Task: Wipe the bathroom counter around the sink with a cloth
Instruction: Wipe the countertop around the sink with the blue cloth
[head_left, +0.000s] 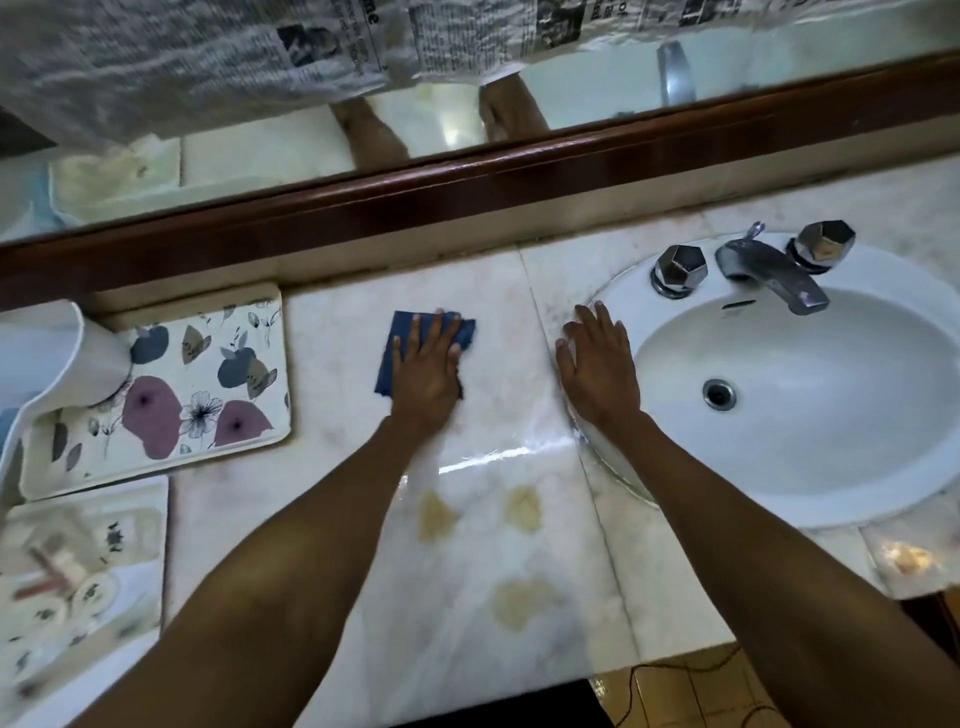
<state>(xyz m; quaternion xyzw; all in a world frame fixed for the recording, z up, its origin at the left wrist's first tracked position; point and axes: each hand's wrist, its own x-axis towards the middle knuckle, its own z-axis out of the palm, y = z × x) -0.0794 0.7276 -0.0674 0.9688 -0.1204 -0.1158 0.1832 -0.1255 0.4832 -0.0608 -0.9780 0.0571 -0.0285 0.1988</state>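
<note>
A dark blue cloth (399, 347) lies flat on the pale marble counter (483, 571), left of the sink. My left hand (428, 371) presses down on the cloth with fingers spread. My right hand (597, 364) rests flat and empty on the counter at the left rim of the white oval sink (810, 452). Three yellowish stains (522, 509) mark the counter nearer to me, between my forearms. A wet streak shines just behind them.
A flowered tray (208, 374) with a white container (62, 353) sits at the left. A chrome faucet (774, 275) with two faceted knobs stands behind the basin. A dark wooden ledge (467, 202) and a mirror run along the back. Small toiletries lie at the lower left.
</note>
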